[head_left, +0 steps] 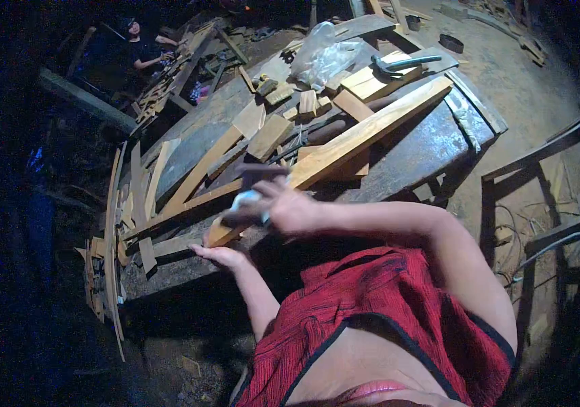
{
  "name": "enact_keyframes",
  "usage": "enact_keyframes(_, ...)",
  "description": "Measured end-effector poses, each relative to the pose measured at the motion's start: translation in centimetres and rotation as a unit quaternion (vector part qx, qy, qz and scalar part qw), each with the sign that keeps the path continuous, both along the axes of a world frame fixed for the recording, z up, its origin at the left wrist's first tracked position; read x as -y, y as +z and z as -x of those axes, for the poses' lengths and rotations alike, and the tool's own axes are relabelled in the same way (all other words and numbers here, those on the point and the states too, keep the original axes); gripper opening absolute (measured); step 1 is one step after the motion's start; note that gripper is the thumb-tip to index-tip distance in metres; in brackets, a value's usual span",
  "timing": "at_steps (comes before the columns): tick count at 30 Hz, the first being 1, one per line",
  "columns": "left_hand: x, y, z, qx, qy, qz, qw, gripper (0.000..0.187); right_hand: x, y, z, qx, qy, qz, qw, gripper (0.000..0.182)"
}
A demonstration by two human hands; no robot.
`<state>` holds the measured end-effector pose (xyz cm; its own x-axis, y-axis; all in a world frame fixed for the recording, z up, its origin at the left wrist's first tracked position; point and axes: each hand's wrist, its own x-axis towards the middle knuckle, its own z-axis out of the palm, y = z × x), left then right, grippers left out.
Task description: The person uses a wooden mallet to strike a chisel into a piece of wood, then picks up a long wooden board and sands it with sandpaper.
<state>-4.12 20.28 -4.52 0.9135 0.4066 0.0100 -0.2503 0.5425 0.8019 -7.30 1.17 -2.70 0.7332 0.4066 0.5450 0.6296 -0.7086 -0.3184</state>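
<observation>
Here's the right hand (290, 209), blurred, over the near-left stretch of a long, straight, pale-brown wooden plank (371, 129). Its fingers are spread and partly curled over a dark tool with a light-blue patch (248, 201); blur hides the tool's exact shape, and I can't tell how tightly they close on it. The plank runs right under that tool, slanting from the near left up to the far right across a dark, worn counter (432, 139).

Down at the plank's near-left end, the left hand (221, 255) is palm up, fingers open and extended, thumb up beside the tip. It's right against that end, not wrapped around it.

Beyond the plank's far-right stretch, a claw hammer with a teal handle (409, 62) lies across a broad, pale wooden board (371, 83). Left of the hammer sits a crumpled, clear plastic bag (324, 57), and nearer than the bag there's a small, reddish-brown wooden block (308, 104). Long, thin wooden strips (198, 173) spread over the counter's left side.

Over at the far left, another person in a dark top (144, 51) is beside a second surface covered in wood pieces (185, 64), hands down near them.
</observation>
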Motion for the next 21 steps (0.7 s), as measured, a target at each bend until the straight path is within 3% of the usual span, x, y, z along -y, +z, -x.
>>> enact_keyframes(1,0.7,0.4,-0.1,0.013,0.044,-0.002,0.999,0.081,3.3,-0.4,0.3,0.091,-0.048,-0.016,0.995,0.050)
enact_keyframes(2,1.3,1.0,0.3,0.006,0.067,-0.006,0.998,0.080,7.0,-0.5,0.3,0.033,-0.081,-0.084,0.993,0.047)
enact_keyframes(3,1.4,1.0,0.2,0.007,0.063,-0.005,0.998,0.080,11.2,-1.8,0.4,0.027,-0.184,-0.019,0.982,0.039)
enact_keyframes(5,1.5,1.0,0.4,-0.003,0.065,-0.015,0.998,0.078,20.3,-3.2,1.0,-0.043,-0.298,-0.047,0.953,0.031)
enact_keyframes(6,1.5,1.1,0.4,-0.002,0.062,-0.013,0.998,0.078,22.6,0.5,2.9,-0.145,-0.260,-0.179,0.938,0.045)
enact_keyframes(7,1.4,1.1,0.5,-0.009,0.063,-0.015,0.998,0.074,27.6,-2.3,2.5,-0.092,-0.221,-0.225,0.944,0.054)
enact_keyframes(9,1.7,1.4,0.7,-0.023,0.061,-0.023,0.998,0.065,31.2,-1.5,3.9,-0.140,-0.351,-0.300,0.876,0.039)
enact_keyframes(10,2.4,1.9,1.0,-0.017,0.092,-0.022,0.995,0.056,30.9,-1.2,3.9,-0.138,-0.356,-0.302,0.874,0.039)
enact_keyframes(12,2.2,1.7,1.0,-0.006,0.065,-0.030,0.997,0.052,29.7,-0.2,3.1,-0.202,-0.564,-0.166,0.783,0.036)
enact_keyframes(13,1.8,1.6,0.9,0.004,0.044,-0.039,0.998,0.049,30.0,-3.2,1.5,-0.184,-0.478,-0.219,0.830,0.040)
enact_keyframes(14,1.6,1.2,0.7,0.010,0.058,-0.043,0.997,0.044,28.1,-5.1,0.7,-0.078,-0.354,-0.220,0.906,0.047)
enact_keyframes(15,0.9,0.5,0.2,0.021,0.043,-0.035,0.998,0.040,24.3,-3.4,0.6,-0.162,-0.353,-0.179,0.904,0.055)
enact_keyframes(16,1.2,0.8,0.2,0.018,0.051,-0.020,0.998,0.039,19.3,-0.4,2.4,-0.107,-0.248,-0.236,0.933,0.058)
enact_keyframes(17,1.6,1.2,0.3,0.013,0.058,-0.006,0.998,0.038,16.3,-3.0,0.4,0.044,-0.209,-0.140,0.967,0.061)
enact_keyframes(18,1.6,1.5,0.4,0.003,0.058,-0.014,0.998,0.038,13.2,-0.1,2.1,-0.016,-0.154,-0.102,0.983,0.060)
enact_keyframes(19,1.6,1.7,0.4,-0.006,0.059,-0.021,0.998,0.038,11.1,0.3,3.3,-0.001,-0.123,-0.120,0.985,0.060)
enact_keyframes(20,1.8,1.9,0.5,0.001,0.056,-0.016,0.998,0.040,10.1,-0.7,3.6,0.081,-0.105,-0.079,0.988,0.056)
enact_keyframes(21,1.7,1.9,0.5,0.002,0.063,-0.021,0.998,0.040,10.1,-2.3,2.8,0.077,-0.099,-0.051,0.991,0.054)
